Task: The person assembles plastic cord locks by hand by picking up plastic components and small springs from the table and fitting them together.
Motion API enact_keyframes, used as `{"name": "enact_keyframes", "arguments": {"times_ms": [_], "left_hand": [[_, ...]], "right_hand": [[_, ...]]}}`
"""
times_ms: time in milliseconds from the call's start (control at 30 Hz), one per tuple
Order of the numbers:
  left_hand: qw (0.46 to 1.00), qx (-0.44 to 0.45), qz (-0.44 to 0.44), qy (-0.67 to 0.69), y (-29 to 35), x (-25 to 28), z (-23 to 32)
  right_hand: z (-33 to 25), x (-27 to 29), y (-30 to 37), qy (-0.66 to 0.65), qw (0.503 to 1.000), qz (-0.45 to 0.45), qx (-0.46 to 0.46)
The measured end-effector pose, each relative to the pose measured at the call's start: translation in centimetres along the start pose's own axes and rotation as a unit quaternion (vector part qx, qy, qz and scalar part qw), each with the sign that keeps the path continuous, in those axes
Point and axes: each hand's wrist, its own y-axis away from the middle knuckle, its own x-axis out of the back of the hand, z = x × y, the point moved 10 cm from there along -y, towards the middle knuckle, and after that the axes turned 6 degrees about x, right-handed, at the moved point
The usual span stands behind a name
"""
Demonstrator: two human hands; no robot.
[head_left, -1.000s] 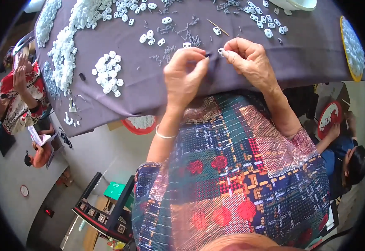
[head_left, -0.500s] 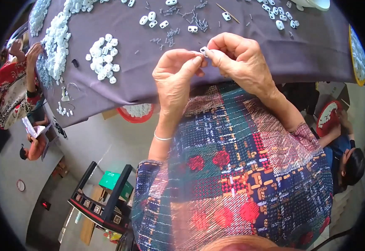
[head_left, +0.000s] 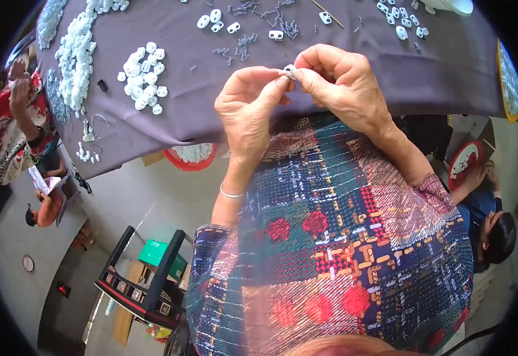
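Above the near edge of the table, my two hands meet at a small white cord lock (head_left: 289, 70) with a hole in it. My right hand (head_left: 345, 89) pinches it between thumb and forefinger, the other fingers curled. From the other side, thumb and forefinger of my left hand (head_left: 250, 104) close against the piece; whatever tiny part they grip is hidden by the fingertips. Beyond my hands lie loose grey springs (head_left: 246, 46) and a two-holed white cord lock (head_left: 276, 35). A heap of white cord-lock pieces (head_left: 144, 80) sits left of my left hand.
A dark cloth covers the table (head_left: 176, 121). Larger white piles (head_left: 75, 65) run along its left side. A thin pointed stick (head_left: 330, 15) lies at the back. A yellow-rimmed tray (head_left: 508, 83) is at far right, a red basin (head_left: 190, 157) below the edge. Other people sit left and right.
My hands stay pinched together around the small piece, almost unmoved. The view has shifted slightly, and the person at the right has brought a hand down from the red tray.
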Motion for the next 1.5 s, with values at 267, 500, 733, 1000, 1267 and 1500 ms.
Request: {"name": "enact_keyframes", "arguments": {"times_ms": [267, 500, 733, 1000, 1267, 1500], "left_hand": [[0.998, -0.017, 0.028, -0.051, 0.4, -0.1, 0.6], [0.995, -0.007, 0.042, -0.094, 0.5, 0.3, 0.3], [0.998, 0.042, 0.044, -0.033, 0.1, 0.9, -0.9], [0.993, 0.075, 0.021, -0.084, -0.2, 0.8, -2.0], [0.994, 0.062, 0.024, -0.085, -0.3, 0.7, -1.7], [0.994, 0.061, 0.046, -0.077, -0.4, 0.9, -2.1]], "right_hand": [[0.1, 0.0, 0.0, 0.017, 1.000, -0.002, 0.002], [0.5, -0.5, -0.1, 0.078, 0.997, -0.018, 0.022], [2.3, -0.5, -0.2, 0.009, 0.999, -0.016, -0.029], [3.3, -0.5, -0.4, -0.005, 0.999, -0.008, -0.041], [2.8, -0.6, -0.8, 0.009, 1.000, -0.014, -0.025], [3.1, -0.9, -1.0, 0.019, 0.998, -0.034, -0.049]]}}
